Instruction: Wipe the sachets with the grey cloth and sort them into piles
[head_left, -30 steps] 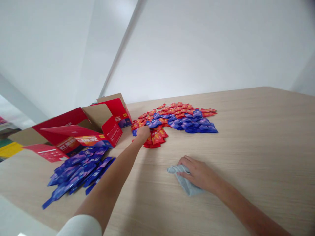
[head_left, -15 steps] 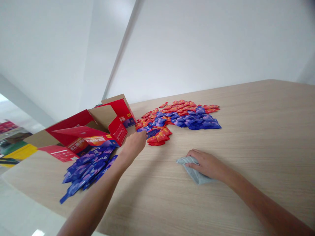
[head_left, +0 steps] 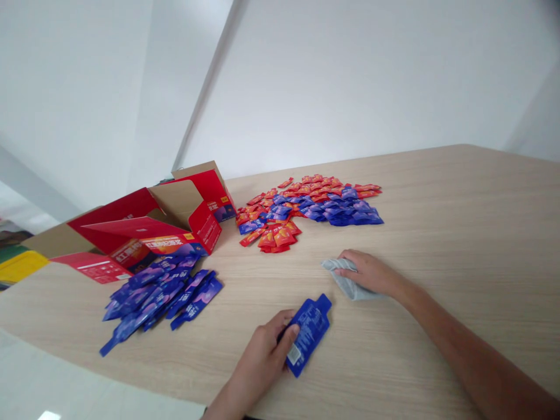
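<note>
Pale wood-grain table (head_left: 429, 245) carrying open red boxes (head_left: 175, 219), packets (head_left: 280, 236) and cloth (head_left: 356, 290).

Pale wall (head_left: 371, 76) at your 12 o'clock; light wood-grain table (head_left: 437, 245) before you; pale floor (head_left: 79, 376), 7 o'clock.

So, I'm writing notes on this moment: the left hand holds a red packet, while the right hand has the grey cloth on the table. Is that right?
Not quite: the packet in the left hand is blue, as the head view shows. The rest is right: the right hand has the grey cloth on the table.
</note>
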Tool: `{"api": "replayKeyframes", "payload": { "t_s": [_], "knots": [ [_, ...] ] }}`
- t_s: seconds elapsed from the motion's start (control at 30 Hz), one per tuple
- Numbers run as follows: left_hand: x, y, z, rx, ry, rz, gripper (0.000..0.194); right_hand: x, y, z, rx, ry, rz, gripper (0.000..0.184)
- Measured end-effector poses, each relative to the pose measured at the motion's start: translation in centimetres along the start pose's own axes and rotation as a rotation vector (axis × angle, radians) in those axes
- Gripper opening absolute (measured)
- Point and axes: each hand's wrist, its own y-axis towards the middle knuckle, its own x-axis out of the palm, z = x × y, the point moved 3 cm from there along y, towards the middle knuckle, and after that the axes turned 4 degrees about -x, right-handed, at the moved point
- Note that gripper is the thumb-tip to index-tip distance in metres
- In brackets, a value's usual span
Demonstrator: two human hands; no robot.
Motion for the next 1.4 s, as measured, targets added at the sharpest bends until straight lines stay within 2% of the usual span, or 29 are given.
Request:
{"api": "replayKeyframes", "payload": {
  "t_s": [0.13, 0.27, 0.37, 0.5, 0.6, 0.73, 0.87, 1.0, 1.13, 1.27, 1.33, 1.4],
  "knots": [
    [0.6, -0.7, -1.2, 0.039, 0.122, 0.138, 0.049, 0.1, 0.0, 0.2, 0.011, 0.0, -0.006, 0.037],
    [1.1, -2.7, -1.1, 0.255, 0.383, 0.22, 0.056, 0.0, -0.1, 0.1, 0.024, 0.002, -0.017, 0.039],
    [1.6, -4.6, -0.7, 0.416, 0.583, 0.199, 0.062, -0.3, -0.2, -0.1, 0.022, 0.0, -0.019, 0.039],
    [2.0, -6.7, -0.9, 0.584, 0.711, 0.133, 0.055, -0.3, -0.2, -0.1, -0.001, -0.008, -0.01, 0.038],
    [2.2, -7.1, -1.3, 0.635, 0.742, 0.108, 0.05, -0.1, -0.2, 0.2, 0.0, -0.037, 0.016, 0.037],
    [2.5, -7.0, -1.2, 0.688, 0.684, 0.169, 0.039, 0.0, 0.0, -0.3, 0.003, -0.082, 0.127, 0.037],
    [2.6, -7.2, -0.6, 0.745, 0.593, 0.234, 0.031, -0.3, -0.2, -2.3, -0.004, -0.081, 0.241, 0.041],
    [2.5, -7.1, -0.3, 0.757, 0.577, 0.241, 0.037, -0.6, -0.7, -5.3, -0.085, -0.054, 0.276, 0.036],
    [2.5, -6.9, -0.4, 0.788, 0.563, 0.27, 0.045, 0.5, -1.8, -9.8, -0.269, 0.026, 0.154, 0.027],
    [3.0, -6.9, -1.2, 0.741, 0.57, 0.261, 0.039, 4.1, -4.1, -14.4, -0.435, -0.009, -0.102, 0.024],
    [3.2, -7.1, -1.6, 0.719, 0.543, 0.263, 0.034, 6.1, -4.9, -15.4, -0.481, -0.074, -0.206, 0.021],
    [3.4, -7.2, -1.8, 0.712, 0.53, 0.275, 0.033, 7.1, -4.8, -15.1, -0.488, -0.123, -0.254, 0.021]
  ]
}}
